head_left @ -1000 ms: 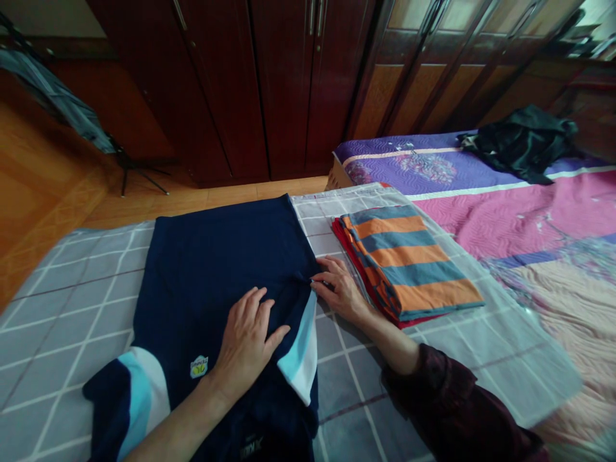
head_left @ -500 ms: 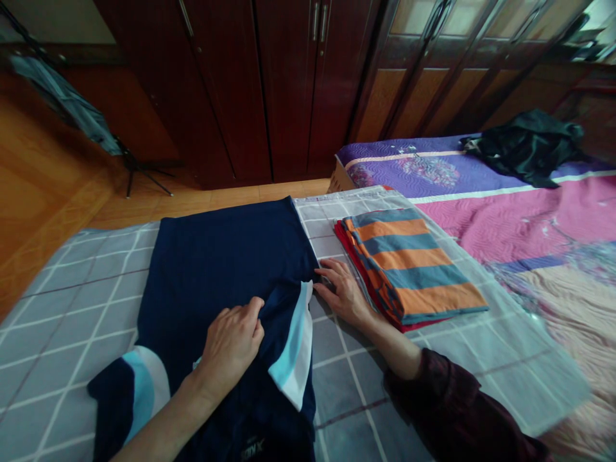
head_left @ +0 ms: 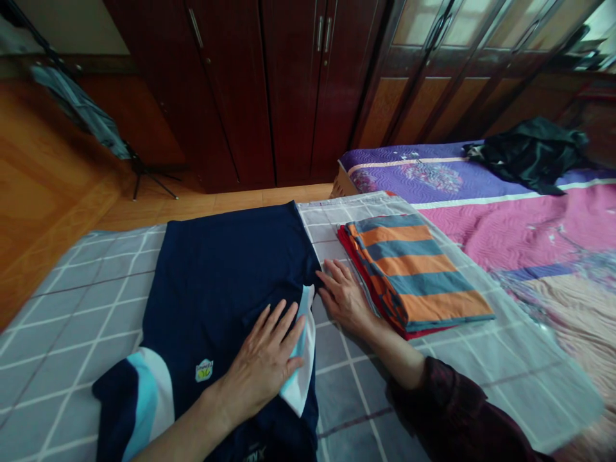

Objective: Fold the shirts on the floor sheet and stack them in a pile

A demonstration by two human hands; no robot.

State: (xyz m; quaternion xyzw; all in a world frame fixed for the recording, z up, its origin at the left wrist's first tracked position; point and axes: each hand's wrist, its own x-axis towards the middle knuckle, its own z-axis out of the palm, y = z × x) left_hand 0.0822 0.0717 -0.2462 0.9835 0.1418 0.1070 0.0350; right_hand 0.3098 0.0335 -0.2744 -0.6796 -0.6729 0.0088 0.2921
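A navy T-shirt [head_left: 231,263] lies spread on a grey checked cloth, with a small badge on its chest. Its right-hand sleeve, banded light blue and white, is folded inward over the body. My left hand [head_left: 267,353] rests flat on that folded sleeve, fingers extended and slightly apart. At the shirt's right edge, my right hand [head_left: 346,298] lies on the cloth with its fingers apart and their tips touching the fabric. The other sleeve [head_left: 147,391] sticks out at the lower left. Close to my right hand is a stack of folded clothes [head_left: 423,269], orange-and-grey striped on top with red beneath.
The grey checked cloth [head_left: 72,308] covers the surface under the shirt. To the right is a bed with a purple and pink cover [head_left: 510,224], bearing a dark garment [head_left: 534,154]. Dark red wardrobes [head_left: 298,96] stand behind. A tripod [head_left: 144,173] is at the back left.
My left hand has opened from a curled pose and moved right, flat onto the folded sleeve, uncovering the chest badge. My right hand stays by the shirt's edge.
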